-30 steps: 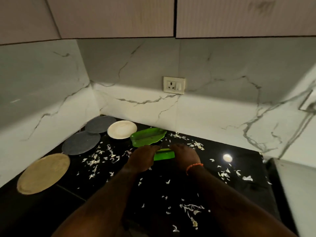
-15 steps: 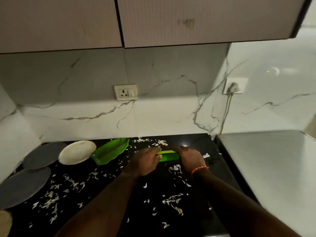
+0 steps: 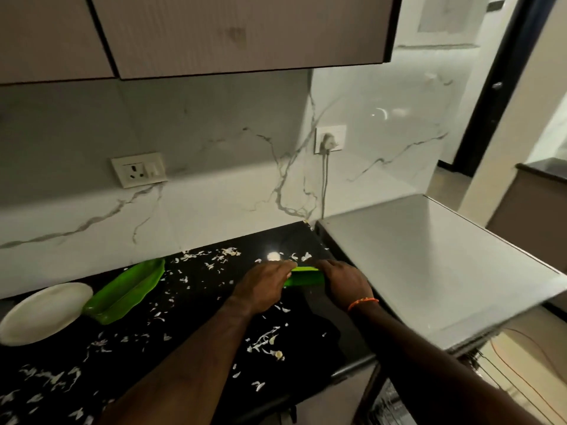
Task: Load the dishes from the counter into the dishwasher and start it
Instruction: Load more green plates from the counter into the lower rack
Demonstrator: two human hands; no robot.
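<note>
A small green dish [image 3: 303,279] is held between my two hands just above the black counter [image 3: 190,348], near its right end. My left hand [image 3: 264,288] grips its left end and my right hand [image 3: 345,283], with an orange band at the wrist, grips its right end; most of the dish is hidden by the fingers. A larger green leaf-shaped dish [image 3: 125,292] lies on the counter to the left, and a white plate [image 3: 43,312] lies beside it at the far left. The dishwasher's wire rack [image 3: 497,381] shows at the bottom right.
White food scraps [image 3: 267,342] are scattered over the counter. A silver appliance top [image 3: 429,265] adjoins the counter on the right. Two wall sockets, one plain [image 3: 139,173] and one with a plug and cord [image 3: 329,139], sit on the marble wall. Cabinets [image 3: 239,32] hang overhead.
The view has swung right: the grey and tan plates have left the frame, and the silver top and rack have come in. Both hands have carried the small green dish rightward.
</note>
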